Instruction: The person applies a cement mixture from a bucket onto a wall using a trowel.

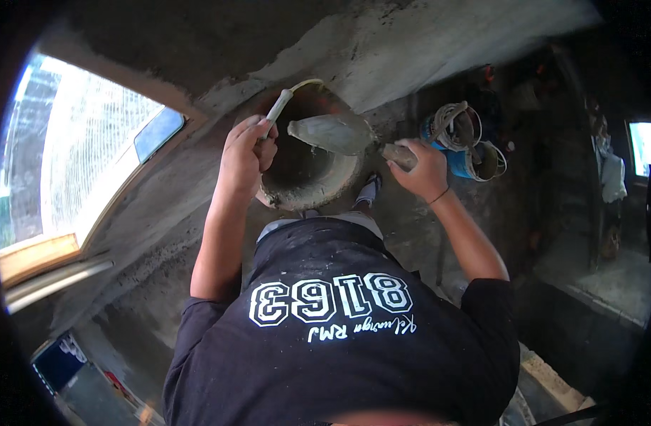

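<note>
My right hand [419, 170] is closed around the thick, dirty handle of a trowel [332, 133]. The trowel's broad grey blade points left, with wet mortar clinging to it. It hangs over a round mortar tub [318, 195] whose rim is caked with grey mix. My left hand [251, 149] grips a white, stick-like handle [278, 105] above the tub's left side. From that handle's far end a thin, pale yellow strip or cord bends right; what kind of tool it is I cannot make out. Blade and hands hide part of the tub's dark inside.
Two blue buckets [462, 167] stand at the right, one with a coiled hose or rope [449, 117] on top. A partly plastered wall [425, 42] runs behind the tub. At left is a bright window [91, 135] with a wooden frame. My feet [369, 190] are close to the tub.
</note>
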Demonstrator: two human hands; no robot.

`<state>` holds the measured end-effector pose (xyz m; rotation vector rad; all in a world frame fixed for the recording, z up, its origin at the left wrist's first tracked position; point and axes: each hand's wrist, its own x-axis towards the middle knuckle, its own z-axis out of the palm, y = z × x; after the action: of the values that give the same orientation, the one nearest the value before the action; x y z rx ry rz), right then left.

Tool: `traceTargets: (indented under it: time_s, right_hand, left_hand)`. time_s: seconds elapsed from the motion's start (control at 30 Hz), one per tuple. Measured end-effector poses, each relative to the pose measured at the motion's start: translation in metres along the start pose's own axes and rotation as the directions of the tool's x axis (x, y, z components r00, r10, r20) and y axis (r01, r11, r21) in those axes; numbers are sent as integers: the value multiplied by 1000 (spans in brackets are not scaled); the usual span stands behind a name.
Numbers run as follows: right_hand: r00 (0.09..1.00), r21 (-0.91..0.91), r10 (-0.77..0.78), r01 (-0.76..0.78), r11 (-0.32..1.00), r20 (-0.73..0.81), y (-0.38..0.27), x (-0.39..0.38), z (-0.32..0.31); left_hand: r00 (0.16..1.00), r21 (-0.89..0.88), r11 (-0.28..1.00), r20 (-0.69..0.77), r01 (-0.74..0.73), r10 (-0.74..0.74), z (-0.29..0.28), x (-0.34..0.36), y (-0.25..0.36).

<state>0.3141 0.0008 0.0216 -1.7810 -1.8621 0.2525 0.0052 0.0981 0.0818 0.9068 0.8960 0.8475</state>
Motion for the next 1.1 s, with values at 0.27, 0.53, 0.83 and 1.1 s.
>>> traceTargets:
  time_s: [0.27,0.53,0.83,1.1]
  right_hand:
    - [972,150,182,-159,976,-151,28,-51,12]
    - [941,380,327,-274,884,-83,32,-51,25]
    - [919,340,174,-47,939,-354,48,14,14]
    - [880,383,37,168,908,-474,68,66,16]
  left_hand:
    - [999,-10,1000,15,29,-29,12,7,-13]
    - [998,-111,993,-46,43,-48,-2,9,-20]
    - [998,-180,983,-39,37,-45,-8,7,-33]
    - [991,-194,980,-121,40,-64,-9,1,-37]
